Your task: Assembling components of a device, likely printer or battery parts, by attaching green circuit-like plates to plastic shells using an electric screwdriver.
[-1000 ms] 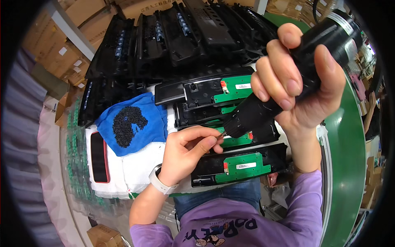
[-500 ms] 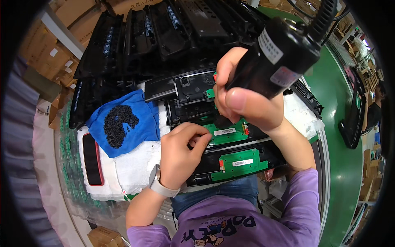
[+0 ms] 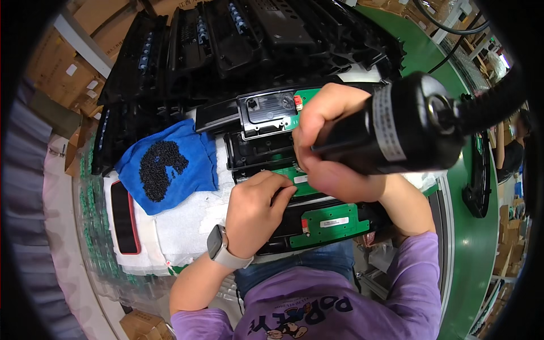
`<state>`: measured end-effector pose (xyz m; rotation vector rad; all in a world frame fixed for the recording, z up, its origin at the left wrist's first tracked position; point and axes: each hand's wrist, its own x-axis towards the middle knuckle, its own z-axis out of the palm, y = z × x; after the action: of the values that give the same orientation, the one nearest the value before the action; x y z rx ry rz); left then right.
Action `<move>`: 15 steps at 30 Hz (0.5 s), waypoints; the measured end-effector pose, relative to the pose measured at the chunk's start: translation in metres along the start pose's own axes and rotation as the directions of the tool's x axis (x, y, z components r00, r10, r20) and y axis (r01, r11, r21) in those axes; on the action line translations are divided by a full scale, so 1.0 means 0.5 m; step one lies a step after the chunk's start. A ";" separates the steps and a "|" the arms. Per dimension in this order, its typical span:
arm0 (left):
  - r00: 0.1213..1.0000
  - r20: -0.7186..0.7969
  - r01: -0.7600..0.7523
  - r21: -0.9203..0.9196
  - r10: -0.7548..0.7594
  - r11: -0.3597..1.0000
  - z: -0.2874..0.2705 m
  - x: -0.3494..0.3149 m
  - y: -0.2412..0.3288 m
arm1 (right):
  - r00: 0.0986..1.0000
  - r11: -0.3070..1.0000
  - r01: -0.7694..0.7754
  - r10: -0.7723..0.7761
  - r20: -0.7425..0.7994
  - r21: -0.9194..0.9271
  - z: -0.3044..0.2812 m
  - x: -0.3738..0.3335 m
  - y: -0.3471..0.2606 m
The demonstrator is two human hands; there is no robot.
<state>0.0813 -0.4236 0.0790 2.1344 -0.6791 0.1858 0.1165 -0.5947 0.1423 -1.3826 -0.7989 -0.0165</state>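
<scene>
My right hand (image 3: 337,180) is wrapped around a black electric screwdriver (image 3: 391,133), now tilted sideways with its cable end to the right. Its tip is hidden behind the fingers. Beneath it lies a green circuit board (image 3: 305,189) in a black plastic housing. My left hand (image 3: 254,212), a watch on its wrist, has thumb and index finger pinched together at this board's left edge; what is between them cannot be made out. Closer to me, a second green board (image 3: 334,232) with a red connector sits in another housing. Farther off is a third green board (image 3: 309,95), partly covered by my right hand.
On the left, a blue cloth (image 3: 198,181) bears a heap of small black screws (image 3: 154,178). A red-edged phone (image 3: 124,218) lies beside it on the white-covered table (image 3: 195,229). Black plastic housings (image 3: 226,51) are piled at the back. Right of the table is a green floor (image 3: 473,249).
The screwdriver has swung from a steep tilt to nearly level, its cable end moving right and down. My right hand turned with it. The left hand has shifted only slightly, still pinched at the board.
</scene>
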 end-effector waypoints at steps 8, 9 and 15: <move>0.996 0.037 0.081 -0.105 -0.077 0.991 0.011 -0.001 -0.007 | 0.977 0.999 0.023 -0.030 -0.210 -0.037 0.013 0.037 0.022; 0.996 0.034 0.080 -0.105 -0.076 0.991 0.010 -0.001 -0.006 | 0.972 0.998 -0.058 0.061 -0.227 0.019 0.014 0.042 0.019; 0.994 0.036 0.104 -0.117 -0.101 0.988 0.007 0.001 0.000 | 0.978 0.988 -0.132 0.144 -0.151 0.085 0.009 0.054 0.008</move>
<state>0.0811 -0.4264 0.0772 2.0552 -0.5817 0.0557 0.1361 -0.5780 0.1522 -1.3459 -0.5659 0.0124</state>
